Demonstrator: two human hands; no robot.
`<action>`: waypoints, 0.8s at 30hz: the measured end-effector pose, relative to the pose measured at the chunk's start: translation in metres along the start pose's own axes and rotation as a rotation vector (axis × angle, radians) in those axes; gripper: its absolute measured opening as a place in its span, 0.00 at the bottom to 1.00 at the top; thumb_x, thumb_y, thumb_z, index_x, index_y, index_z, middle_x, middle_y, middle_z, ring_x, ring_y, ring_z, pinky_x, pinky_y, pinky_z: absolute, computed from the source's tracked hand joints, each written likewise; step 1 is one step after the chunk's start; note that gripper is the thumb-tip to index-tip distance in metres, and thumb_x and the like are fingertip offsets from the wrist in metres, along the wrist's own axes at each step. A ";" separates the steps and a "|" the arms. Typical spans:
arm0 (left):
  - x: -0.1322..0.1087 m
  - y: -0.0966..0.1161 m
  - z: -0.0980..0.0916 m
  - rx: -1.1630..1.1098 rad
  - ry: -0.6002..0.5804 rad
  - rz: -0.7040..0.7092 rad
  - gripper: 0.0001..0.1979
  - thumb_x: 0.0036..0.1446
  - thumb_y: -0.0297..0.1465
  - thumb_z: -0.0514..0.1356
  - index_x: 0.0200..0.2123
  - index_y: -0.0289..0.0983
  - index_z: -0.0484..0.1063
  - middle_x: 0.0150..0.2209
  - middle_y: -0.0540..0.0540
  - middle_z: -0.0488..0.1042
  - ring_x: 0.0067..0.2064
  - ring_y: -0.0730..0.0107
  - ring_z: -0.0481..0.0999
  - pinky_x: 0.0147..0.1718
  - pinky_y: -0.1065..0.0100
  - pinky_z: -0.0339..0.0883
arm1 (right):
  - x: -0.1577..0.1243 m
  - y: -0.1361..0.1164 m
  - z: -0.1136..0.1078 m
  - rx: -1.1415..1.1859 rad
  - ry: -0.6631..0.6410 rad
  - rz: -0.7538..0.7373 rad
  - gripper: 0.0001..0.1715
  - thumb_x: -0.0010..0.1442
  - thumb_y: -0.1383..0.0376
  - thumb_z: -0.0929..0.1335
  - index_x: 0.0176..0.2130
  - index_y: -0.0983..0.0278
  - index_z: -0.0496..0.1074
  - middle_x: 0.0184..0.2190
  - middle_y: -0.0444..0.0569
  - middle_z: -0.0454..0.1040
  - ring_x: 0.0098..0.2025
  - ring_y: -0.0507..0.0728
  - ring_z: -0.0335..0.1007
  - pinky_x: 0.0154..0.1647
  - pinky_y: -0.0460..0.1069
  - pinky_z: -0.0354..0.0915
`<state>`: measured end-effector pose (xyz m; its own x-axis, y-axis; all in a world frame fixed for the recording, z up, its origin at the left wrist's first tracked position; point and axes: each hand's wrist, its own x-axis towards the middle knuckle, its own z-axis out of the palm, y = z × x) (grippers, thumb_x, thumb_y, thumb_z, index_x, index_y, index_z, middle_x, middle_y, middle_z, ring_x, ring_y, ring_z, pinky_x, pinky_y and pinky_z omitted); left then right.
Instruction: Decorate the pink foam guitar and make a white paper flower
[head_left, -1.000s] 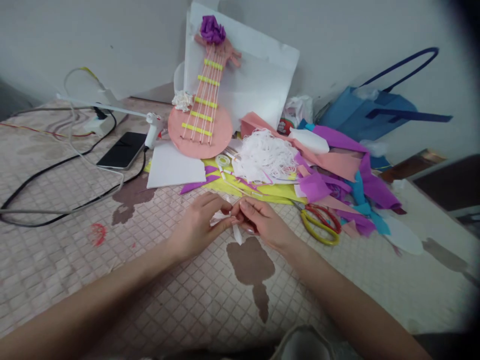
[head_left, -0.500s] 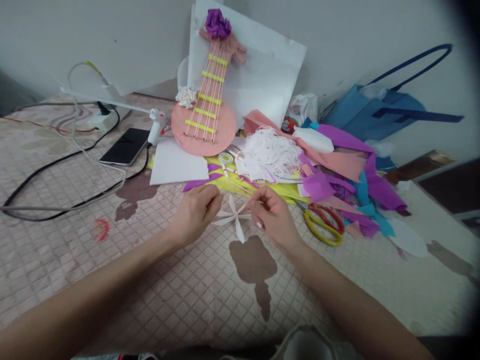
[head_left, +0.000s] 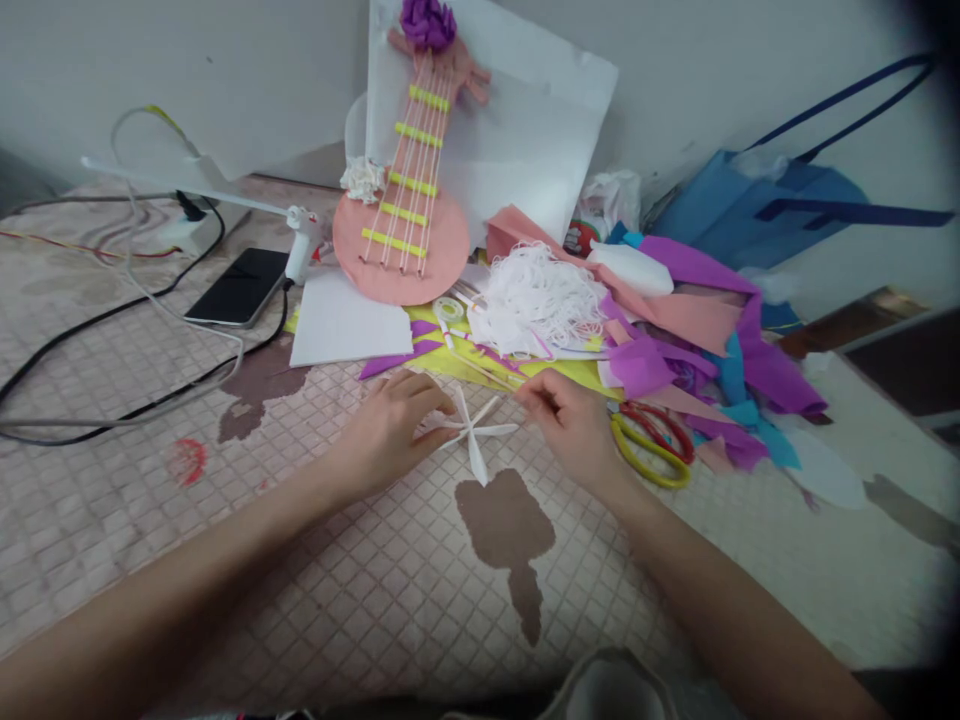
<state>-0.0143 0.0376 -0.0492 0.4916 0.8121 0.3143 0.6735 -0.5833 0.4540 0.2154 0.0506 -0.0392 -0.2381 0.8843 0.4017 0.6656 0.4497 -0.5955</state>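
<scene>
A white star-shaped paper piece (head_left: 474, 440) with several narrow, petal-like arms lies on the patterned tablecloth between my hands. My left hand (head_left: 397, 425) is at its left side, thumb and fingertips closed around one of the left arms. My right hand (head_left: 574, 425) is just to the right, apart from the piece, with its fingers bent together in a pinch; whether anything small is between them is hidden. Near my right hand lie scissors (head_left: 651, 462) with yellow and red handles. Behind the piece is a heap of white string (head_left: 540, 300).
A pink paper guitar (head_left: 401, 265) with yellow frets leans on a white board (head_left: 540, 130). At left are a white glue gun (head_left: 301, 245), a phone (head_left: 240, 287) and loose cables. Purple, pink and blue paper scraps (head_left: 675, 300) and a blue bag (head_left: 765, 215) are at right.
My left hand has gone from a fist beside the star-shaped piece to a pinch on its left arm. My right hand has drawn away rightward from the piece. The view has shifted slightly.
</scene>
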 end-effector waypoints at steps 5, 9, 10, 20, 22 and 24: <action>-0.003 0.001 0.005 0.043 -0.057 0.003 0.07 0.54 0.34 0.61 0.36 0.38 0.70 0.39 0.46 0.72 0.45 0.60 0.68 0.45 0.57 0.61 | 0.005 0.009 -0.007 -0.100 0.002 0.014 0.15 0.61 0.61 0.63 0.24 0.63 0.63 0.16 0.39 0.59 0.19 0.49 0.54 0.23 0.45 0.52; -0.003 0.003 0.009 0.062 -0.066 -0.016 0.08 0.54 0.32 0.61 0.38 0.38 0.68 0.41 0.45 0.71 0.46 0.59 0.67 0.45 0.57 0.61 | 0.005 0.011 0.005 -0.048 -0.229 -0.220 0.15 0.56 0.64 0.68 0.44 0.62 0.67 0.43 0.51 0.69 0.44 0.58 0.65 0.45 0.53 0.62; -0.003 0.004 0.010 0.059 -0.061 -0.022 0.08 0.54 0.31 0.61 0.38 0.38 0.68 0.40 0.45 0.71 0.46 0.60 0.68 0.45 0.58 0.61 | 0.004 0.010 0.009 -0.059 -0.284 -0.283 0.17 0.56 0.65 0.68 0.46 0.62 0.66 0.46 0.52 0.68 0.49 0.60 0.62 0.50 0.56 0.59; -0.004 0.012 0.017 0.078 -0.076 -0.015 0.06 0.59 0.31 0.55 0.38 0.37 0.70 0.37 0.45 0.70 0.41 0.62 0.67 0.41 0.60 0.61 | -0.004 -0.002 0.026 -0.113 -0.358 -0.359 0.03 0.60 0.69 0.64 0.34 0.63 0.68 0.36 0.51 0.69 0.45 0.60 0.58 0.47 0.56 0.60; -0.003 0.012 0.016 0.097 -0.078 -0.013 0.06 0.59 0.32 0.55 0.37 0.37 0.70 0.36 0.45 0.70 0.41 0.62 0.67 0.40 0.60 0.61 | -0.004 -0.003 0.027 -0.118 -0.361 -0.358 0.04 0.60 0.69 0.63 0.34 0.63 0.68 0.34 0.50 0.69 0.43 0.59 0.58 0.47 0.55 0.60; -0.003 0.014 0.015 0.114 -0.075 -0.003 0.06 0.60 0.31 0.55 0.36 0.37 0.70 0.36 0.45 0.71 0.40 0.63 0.67 0.40 0.61 0.61 | -0.005 -0.004 0.027 -0.123 -0.365 -0.353 0.05 0.61 0.69 0.63 0.36 0.64 0.69 0.34 0.50 0.70 0.43 0.59 0.59 0.46 0.54 0.60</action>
<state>0.0018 0.0273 -0.0564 0.5261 0.8135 0.2479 0.7314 -0.5816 0.3561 0.1945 0.0480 -0.0578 -0.6794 0.6775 0.2819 0.5730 0.7298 -0.3728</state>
